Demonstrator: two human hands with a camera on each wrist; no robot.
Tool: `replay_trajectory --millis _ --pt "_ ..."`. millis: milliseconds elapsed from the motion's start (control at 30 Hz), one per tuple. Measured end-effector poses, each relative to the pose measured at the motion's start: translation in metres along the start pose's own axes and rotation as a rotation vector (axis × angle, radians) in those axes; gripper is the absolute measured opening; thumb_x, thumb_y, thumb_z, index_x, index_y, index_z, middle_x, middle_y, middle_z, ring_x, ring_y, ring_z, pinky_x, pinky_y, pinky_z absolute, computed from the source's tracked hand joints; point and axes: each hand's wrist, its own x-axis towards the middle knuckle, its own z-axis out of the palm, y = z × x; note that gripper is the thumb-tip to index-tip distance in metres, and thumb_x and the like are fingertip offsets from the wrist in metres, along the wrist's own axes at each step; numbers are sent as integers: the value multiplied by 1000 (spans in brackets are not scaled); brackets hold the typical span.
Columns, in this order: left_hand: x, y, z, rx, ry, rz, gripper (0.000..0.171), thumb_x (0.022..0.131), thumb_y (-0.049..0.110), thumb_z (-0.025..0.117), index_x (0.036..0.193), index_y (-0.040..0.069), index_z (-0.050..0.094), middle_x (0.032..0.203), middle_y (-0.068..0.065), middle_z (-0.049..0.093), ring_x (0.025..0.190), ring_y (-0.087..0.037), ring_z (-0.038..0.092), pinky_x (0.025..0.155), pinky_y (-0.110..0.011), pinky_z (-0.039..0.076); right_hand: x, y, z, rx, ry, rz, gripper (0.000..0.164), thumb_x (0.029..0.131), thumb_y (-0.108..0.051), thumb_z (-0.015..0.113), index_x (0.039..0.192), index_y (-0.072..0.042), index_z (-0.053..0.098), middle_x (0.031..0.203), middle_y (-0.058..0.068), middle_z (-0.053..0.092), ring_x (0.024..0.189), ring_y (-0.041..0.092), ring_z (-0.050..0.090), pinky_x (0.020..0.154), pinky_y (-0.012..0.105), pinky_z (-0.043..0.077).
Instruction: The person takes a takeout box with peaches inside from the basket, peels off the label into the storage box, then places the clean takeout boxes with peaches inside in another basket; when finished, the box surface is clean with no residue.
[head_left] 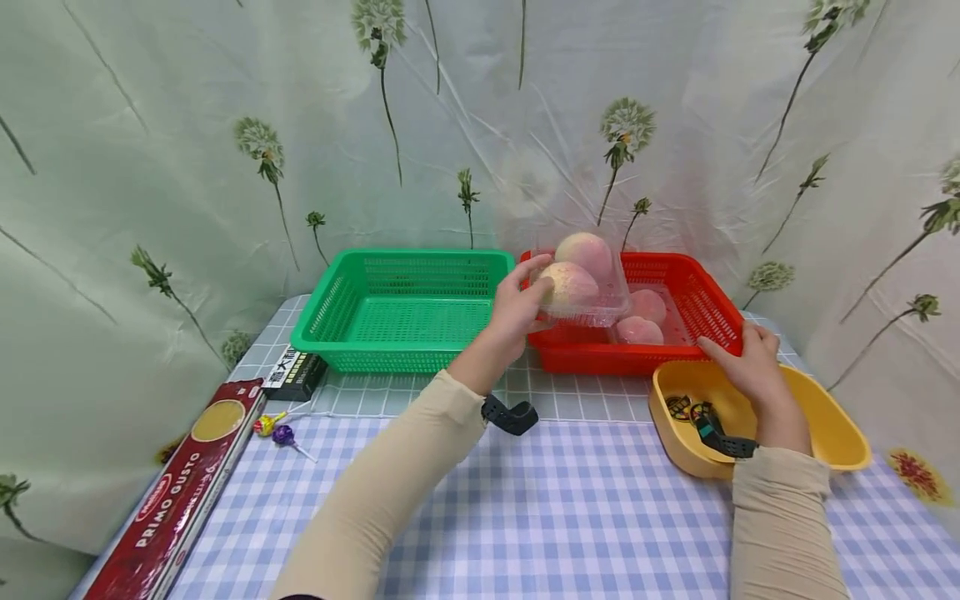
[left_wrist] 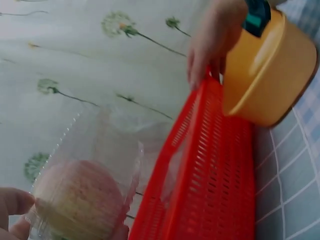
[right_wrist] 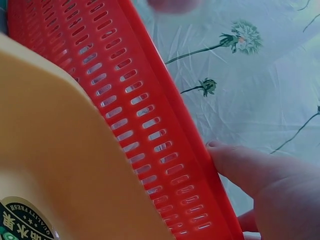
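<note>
My left hand [head_left: 516,310] grips the near left edge of a clear plastic box [head_left: 600,315] holding two pink and yellow peaches [head_left: 572,285]. The box is tilted and held over the left part of a red slotted basket [head_left: 592,360]. Inside that basket lie more pink peaches [head_left: 641,330], partly hidden by the raised box. With fingers and thumb at its rim, my right hand [head_left: 756,367] holds the basket's front right corner. In the left wrist view, one peach [left_wrist: 82,200] shows through the clear plastic.
A green basket [head_left: 420,360] stands left of the red one. The yellow tub [head_left: 825,417], with round dark stickers inside, sits under my right forearm. At left lie a black box [head_left: 303,379], two lollipops [head_left: 283,434] and a long red packet [head_left: 180,492].
</note>
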Motion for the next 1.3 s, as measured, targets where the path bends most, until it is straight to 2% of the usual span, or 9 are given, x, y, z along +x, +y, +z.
replay_trajectory --millis 67,133,300,467,633,867,1067,1167,1300 --pt "8 -3 8 35 32 3 39 99 18 57 138 25 59 134 -4 53 93 -20 58 84 -47 58 0 1 0 4 -5 -2 94 100 -52 47 156 8 0 158 36 -8 136 58 18 106 69 38" --pt "14 -7 15 78 50 13 40 99 16 56 139 23 58 128 -7 55 79 -17 54 77 -40 57 1 1 0 5 -1 -1 94 100 -51 48 156 8 0 157 36 -7 136 58 19 106 69 38" --pt "24 -19 28 245 70 67 42 97 11 55 138 18 60 130 -7 60 56 -12 37 56 -23 38 1 1 -1 -10 0 -1 93 100 -51 47 156 8 0 158 36 -8 135 58 20 106 69 38" --pt "29 -25 38 427 80 47 41 96 11 57 136 20 63 124 -6 65 54 -12 38 50 -21 35 1 2 0 -7 1 -4 94 100 -51 47 156 8 1 158 36 -7 135 58 20 105 69 39" --pt "34 -30 40 622 80 79 42 96 16 57 137 23 61 132 -3 65 76 -14 50 51 -21 37 2 2 1 8 13 -14 94 99 -53 48 156 7 3 158 35 -6 136 57 21 104 69 40" --pt "38 -31 44 775 12 63 45 100 13 52 144 17 53 144 -4 58 108 -22 57 60 -21 43 2 5 -1 13 17 -18 95 99 -54 48 156 7 4 159 34 -6 136 57 20 105 69 39" --pt "39 -30 49 1038 -79 52 49 96 4 54 143 16 56 140 -2 62 125 -25 55 88 -28 53 0 6 -3 9 19 -6 94 99 -53 48 156 7 4 159 35 -6 136 58 20 103 69 40" --pt "40 -31 51 1036 -110 6 48 96 5 55 142 18 57 136 -2 65 115 -24 60 83 -28 54 0 4 -2 4 14 -3 95 99 -54 48 156 7 3 158 35 -6 136 58 20 104 69 40" --pt "40 -32 49 932 -110 -53 48 97 8 54 142 22 57 126 -6 69 82 -19 57 59 -22 46 1 1 -1 -2 7 -4 96 98 -55 48 157 6 1 158 35 -6 136 58 20 104 69 39"
